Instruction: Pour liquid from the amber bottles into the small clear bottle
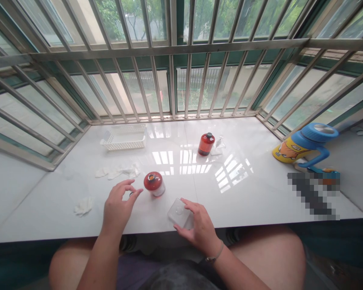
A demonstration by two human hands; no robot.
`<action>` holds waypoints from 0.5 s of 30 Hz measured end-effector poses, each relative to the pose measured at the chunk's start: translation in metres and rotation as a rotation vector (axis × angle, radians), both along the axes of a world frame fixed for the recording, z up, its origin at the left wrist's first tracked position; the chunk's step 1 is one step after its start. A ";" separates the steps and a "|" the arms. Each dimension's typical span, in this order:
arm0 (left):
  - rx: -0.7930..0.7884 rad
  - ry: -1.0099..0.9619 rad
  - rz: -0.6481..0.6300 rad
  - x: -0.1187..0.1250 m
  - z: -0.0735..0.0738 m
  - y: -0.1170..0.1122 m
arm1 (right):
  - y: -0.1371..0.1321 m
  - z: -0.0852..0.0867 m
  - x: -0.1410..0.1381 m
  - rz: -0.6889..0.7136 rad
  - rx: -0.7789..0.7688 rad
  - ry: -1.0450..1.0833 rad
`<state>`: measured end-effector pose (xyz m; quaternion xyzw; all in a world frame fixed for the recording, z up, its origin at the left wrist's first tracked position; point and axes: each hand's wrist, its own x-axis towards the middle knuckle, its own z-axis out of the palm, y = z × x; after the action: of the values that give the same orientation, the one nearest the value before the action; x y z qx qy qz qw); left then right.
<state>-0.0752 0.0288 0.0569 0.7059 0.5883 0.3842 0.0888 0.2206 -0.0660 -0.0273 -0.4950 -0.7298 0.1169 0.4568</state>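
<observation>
My left hand is closed in a pinch on a small dark round piece, partly hidden by the fingers. It is just left of a red bottle with an uncovered neck and a pale label, standing upright. In my right hand is a clear square plastic piece, gripped by its right side between thumb and fingers and tilted near the table's front edge. Further back stands a second red bottle with a dark cap, beside another clear plastic piece.
A white perforated basket sits at the back left of the white table. Crumpled white tissues lie left of the near bottle. A blue and yellow flask leans at the right. Metal bars run along the window.
</observation>
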 end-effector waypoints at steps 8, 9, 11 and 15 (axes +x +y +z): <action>-0.117 -0.199 -0.091 0.012 -0.003 0.000 | 0.000 0.000 0.001 0.003 -0.030 0.014; -0.148 -0.208 -0.097 0.018 -0.003 0.001 | 0.001 0.002 0.002 -0.003 -0.048 0.019; -0.222 -0.231 -0.098 0.029 -0.003 0.004 | 0.003 0.007 0.003 -0.024 -0.090 0.024; -0.348 -0.279 -0.074 0.046 -0.008 0.012 | 0.014 0.015 0.006 -0.045 -0.117 -0.004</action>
<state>-0.0291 0.0407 0.0486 0.6411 0.6013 0.3674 0.3040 0.2267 -0.0517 -0.0128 -0.5377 -0.7112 0.1481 0.4279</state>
